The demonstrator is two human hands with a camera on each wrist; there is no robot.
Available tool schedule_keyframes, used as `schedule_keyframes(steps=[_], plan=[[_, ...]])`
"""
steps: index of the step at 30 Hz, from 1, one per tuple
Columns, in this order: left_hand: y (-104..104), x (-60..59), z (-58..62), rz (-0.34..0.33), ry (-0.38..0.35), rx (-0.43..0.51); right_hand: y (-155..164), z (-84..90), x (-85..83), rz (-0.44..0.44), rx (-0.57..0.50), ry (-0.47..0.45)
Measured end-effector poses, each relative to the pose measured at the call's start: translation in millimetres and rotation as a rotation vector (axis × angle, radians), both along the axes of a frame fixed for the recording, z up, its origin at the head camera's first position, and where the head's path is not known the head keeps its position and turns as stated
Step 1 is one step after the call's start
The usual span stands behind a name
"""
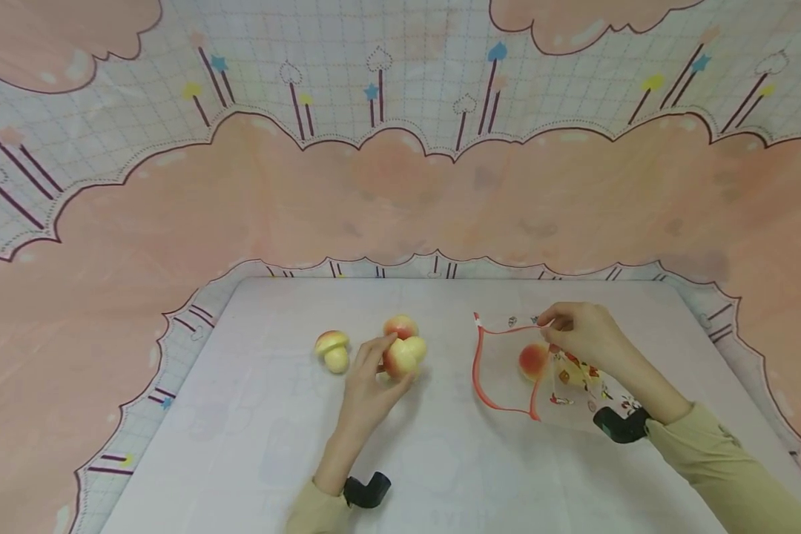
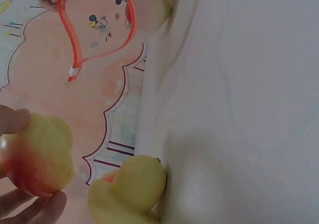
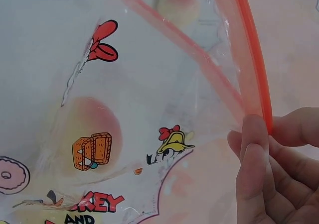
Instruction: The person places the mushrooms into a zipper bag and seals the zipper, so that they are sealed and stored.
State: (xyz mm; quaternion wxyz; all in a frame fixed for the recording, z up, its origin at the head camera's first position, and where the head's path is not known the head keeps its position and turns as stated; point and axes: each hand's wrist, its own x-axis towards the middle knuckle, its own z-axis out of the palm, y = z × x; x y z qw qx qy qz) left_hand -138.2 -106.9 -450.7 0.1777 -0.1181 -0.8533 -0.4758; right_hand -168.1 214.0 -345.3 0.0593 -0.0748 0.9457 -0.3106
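In the head view, the left hand (image 1: 374, 374) gripped a yellow-and-red mushroom-shaped toy (image 1: 403, 357) on the white tablecloth (image 1: 274, 445), its lower part hidden by the fingers. A second toy mushroom (image 1: 400, 325) stood just behind it, and a third (image 1: 333, 350) lay to its left. The right hand (image 1: 584, 334) pinched the red-rimmed clear plastic zip bag (image 1: 507, 371) by its rim, mouth held wide; a fourth mushroom (image 1: 534, 361) showed blurred inside. In the left wrist view, fingertips (image 2: 47, 206) held the gripped mushroom (image 2: 37, 157); another mushroom (image 2: 129, 189) was cut off at the bottom edge. In the right wrist view, fingers (image 3: 254, 154) pinched the bag's red rim (image 3: 254, 69). Cartoon prints covered the film; "KEY" and "AND" were legible, the remaining lettering cut off.
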Motion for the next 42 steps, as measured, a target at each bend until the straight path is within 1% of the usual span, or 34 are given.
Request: schedule_keyframes(steps=[2, 6, 10, 14, 18, 21, 25, 29, 35, 42], plan=[[4.5, -1.0, 0.3, -0.022, -0.009, 0.014, -0.4, 0.6, -0.3, 0.004, 0.000, -0.005], [15.4, -3.2, 0.0, -0.065, -0.015, 0.013, -1.1, 2.3, -0.3, 0.015, 0.009, -0.010], [28.0, -5.1, -0.5, -0.106, 0.008, -0.004, -1.5, 3.1, 0.0, 0.024, 0.016, -0.014], [39.8, -5.4, 0.9, -0.157, 0.030, -0.021, -1.4, 2.9, 0.1, 0.032, 0.020, -0.016], [49.1, -6.4, 3.2, -0.192, 0.060, -0.028, -0.5, 2.5, -0.1, 0.040, 0.029, -0.009], [54.4, -7.4, 4.1, -0.196, 0.077, -0.035, -0.1, 3.0, -0.1, 0.042, 0.034, -0.011], [60.5, -7.3, 4.6, -0.204, 0.075, -0.039, -0.5, 3.9, 0.5, 0.040, 0.039, -0.017], [66.7, -6.4, 5.1, -0.225, 0.065, -0.042, -1.3, 4.2, 0.8, 0.038, 0.043, -0.014], [75.9, -4.4, 5.2, -0.245, 0.047, -0.096, -2.3, 4.3, 0.9, 0.038, 0.046, -0.014], [85.9, -3.0, 1.3, -0.260, 0.059, -0.151, -3.0, 3.9, 0.5, 0.047, 0.060, 0.001]])
